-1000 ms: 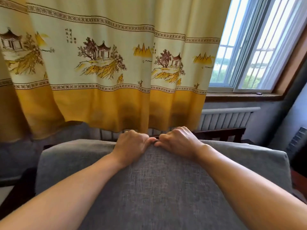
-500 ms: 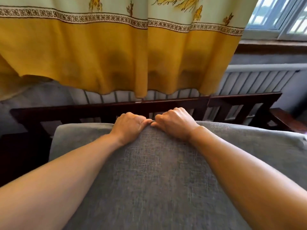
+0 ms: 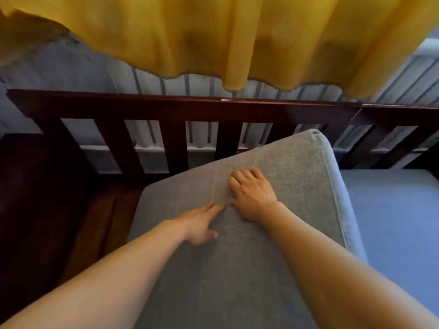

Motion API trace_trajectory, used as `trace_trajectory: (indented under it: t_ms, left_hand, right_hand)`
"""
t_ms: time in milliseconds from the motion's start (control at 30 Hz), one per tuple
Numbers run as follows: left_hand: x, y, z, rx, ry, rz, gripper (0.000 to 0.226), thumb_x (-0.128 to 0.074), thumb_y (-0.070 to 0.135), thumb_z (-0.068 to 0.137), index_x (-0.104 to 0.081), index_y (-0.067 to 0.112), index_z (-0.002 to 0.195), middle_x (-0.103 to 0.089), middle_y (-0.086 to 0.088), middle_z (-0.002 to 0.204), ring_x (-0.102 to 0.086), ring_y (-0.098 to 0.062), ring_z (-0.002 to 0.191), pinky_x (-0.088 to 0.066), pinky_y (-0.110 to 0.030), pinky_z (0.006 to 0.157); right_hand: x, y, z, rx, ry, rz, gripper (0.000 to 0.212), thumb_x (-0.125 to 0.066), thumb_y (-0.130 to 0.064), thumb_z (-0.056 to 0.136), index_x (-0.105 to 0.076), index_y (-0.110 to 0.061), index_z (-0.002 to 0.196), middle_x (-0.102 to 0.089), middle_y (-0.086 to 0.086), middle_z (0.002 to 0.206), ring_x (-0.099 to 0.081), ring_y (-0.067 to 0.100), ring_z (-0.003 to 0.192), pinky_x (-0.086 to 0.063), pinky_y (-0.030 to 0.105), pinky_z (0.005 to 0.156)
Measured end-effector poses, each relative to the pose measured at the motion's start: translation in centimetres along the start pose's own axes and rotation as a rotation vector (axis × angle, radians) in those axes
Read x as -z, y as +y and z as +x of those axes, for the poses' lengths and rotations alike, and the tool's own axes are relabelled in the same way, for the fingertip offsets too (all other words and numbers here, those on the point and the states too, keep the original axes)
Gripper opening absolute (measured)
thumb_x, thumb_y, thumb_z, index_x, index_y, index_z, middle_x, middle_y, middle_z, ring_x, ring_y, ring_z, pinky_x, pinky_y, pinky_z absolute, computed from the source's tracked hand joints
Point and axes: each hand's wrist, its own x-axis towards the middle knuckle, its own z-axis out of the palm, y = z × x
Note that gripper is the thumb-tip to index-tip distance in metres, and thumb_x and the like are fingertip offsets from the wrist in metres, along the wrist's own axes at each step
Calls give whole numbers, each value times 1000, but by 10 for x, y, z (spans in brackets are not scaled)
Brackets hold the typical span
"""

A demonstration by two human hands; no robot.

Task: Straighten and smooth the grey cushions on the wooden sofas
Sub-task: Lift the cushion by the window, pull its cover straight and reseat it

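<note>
The right hand's fingers are lying spread and fairly straight, flat on the fabric, holding nothing; the right hand is pressing palm-down on the top face of the grey cushion; the left hand is resting just beside it w/ fingers extended, tips nearly touching the right thumb, thumb sticking out sideways, gripping nothing; both forearms are reaching in from the bottom edge. The cushion is sitting tilted, its far corner rising against the slatted back of the dark wooden sofa, its right edge overlapping a 2nd grey cushion lying flat on the seat; bare wooden seat slats are showing to the left. A yellow curtain is hanging above, w/ a white radiator behind the sofa back.
</note>
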Motion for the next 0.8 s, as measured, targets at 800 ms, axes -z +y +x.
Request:
trace_trajectory:
  t_ms: [800]
  left_hand:
    - [-36, -83, 11, 178, 112, -140, 88, -53, 52, 90, 12, 41, 148, 14, -1, 159, -8, -29, 146, -20, -43, 117]
  right_hand:
    - [-41, -70, 55, -40, -140, 8, 62, -18, -48, 100, 0, -18, 152, 6, 0, 160, 11, 22, 146, 9, 45, 116]
